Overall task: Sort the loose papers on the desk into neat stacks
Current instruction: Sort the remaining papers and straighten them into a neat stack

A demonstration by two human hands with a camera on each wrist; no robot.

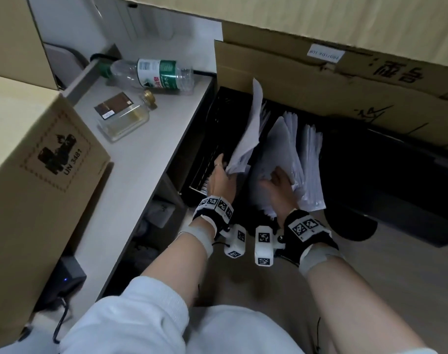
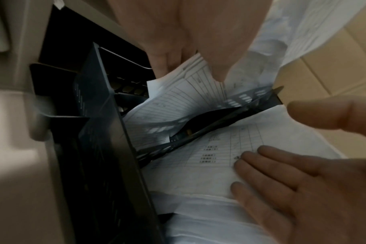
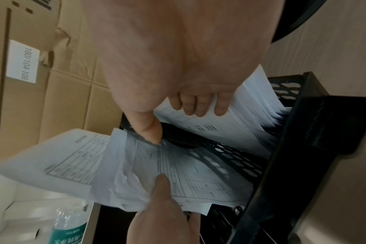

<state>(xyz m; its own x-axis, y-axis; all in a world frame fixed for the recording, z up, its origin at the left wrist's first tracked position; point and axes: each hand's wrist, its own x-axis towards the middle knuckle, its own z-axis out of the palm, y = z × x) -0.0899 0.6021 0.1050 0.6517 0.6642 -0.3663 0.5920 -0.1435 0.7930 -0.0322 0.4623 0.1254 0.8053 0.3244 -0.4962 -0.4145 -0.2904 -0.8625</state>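
The head view looks steeply down from above at both forearms, the tabletop (image 1: 146,149) to the left and the black rack (image 1: 217,139) ahead. The left wrist view sits very close, facing along the left hand (image 2: 178,33) into the rack. The right wrist view, equally close, faces along the right hand (image 3: 167,57). All three share the papers (image 1: 245,134) in the rack.

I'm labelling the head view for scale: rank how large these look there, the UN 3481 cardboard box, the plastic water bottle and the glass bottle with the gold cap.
1. UN 3481 cardboard box, by far the largest, though it is also nearest the camera.
2. Plastic water bottle.
3. Glass bottle, only a little smaller than the water bottle, so their order is unsure.
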